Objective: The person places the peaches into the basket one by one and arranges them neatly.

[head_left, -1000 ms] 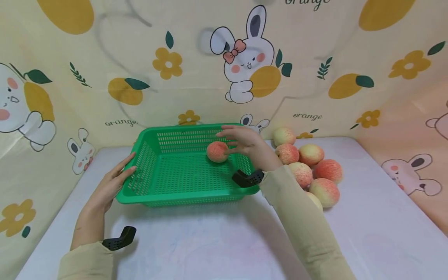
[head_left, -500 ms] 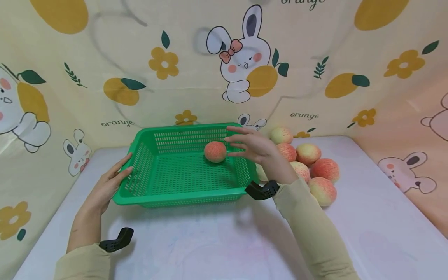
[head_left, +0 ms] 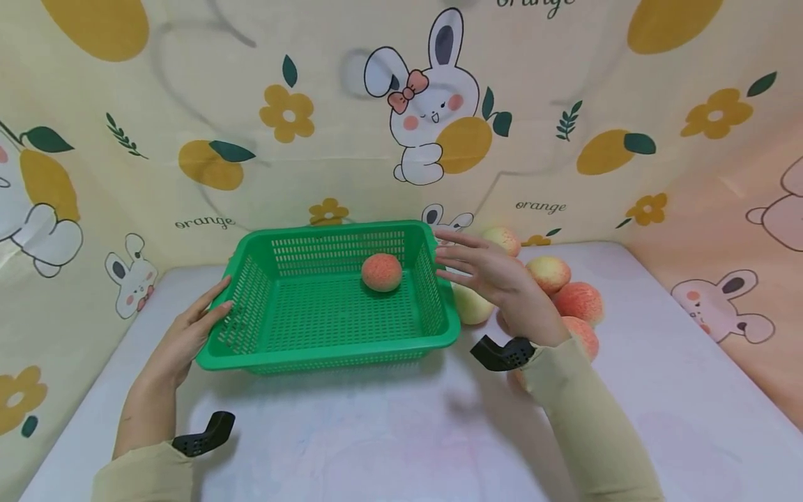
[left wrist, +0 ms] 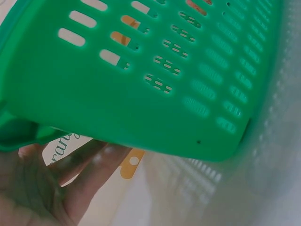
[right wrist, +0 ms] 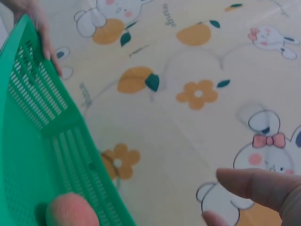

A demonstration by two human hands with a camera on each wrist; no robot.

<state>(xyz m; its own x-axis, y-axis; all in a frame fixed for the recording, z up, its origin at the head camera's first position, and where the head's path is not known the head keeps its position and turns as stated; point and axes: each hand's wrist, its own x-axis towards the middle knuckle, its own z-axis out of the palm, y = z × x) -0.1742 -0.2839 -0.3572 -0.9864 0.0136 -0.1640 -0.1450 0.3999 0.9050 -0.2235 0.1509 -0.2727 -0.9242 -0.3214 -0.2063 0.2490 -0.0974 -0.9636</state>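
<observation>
A green plastic basket (head_left: 339,352) with slotted walls is in the middle of the head view, one reddish peach (head_left: 381,272) lying inside near its back right corner. My left hand (head_left: 182,341) holds the basket's left side by the rim; in the left wrist view the fingers (left wrist: 96,172) reach below that rim. Just outside the basket's right wall, my right hand (head_left: 492,275) hangs with its fingers extended and nothing in them. It partly hides a group of peaches, among them a pale one (head_left: 472,305) close to the basket and a red one (head_left: 578,302) farther right.
A white-covered table (head_left: 351,446) lies under everything. Behind it hangs a cream cloth (head_left: 351,188) printed with rabbits and oranges. Another yellowish peach (head_left: 548,273) and one at the back (head_left: 502,240) stand right of the basket.
My right hand has moved away from the peach in the basket, out to the right past the wall. That peach stays put, and my left hand keeps its hold.
</observation>
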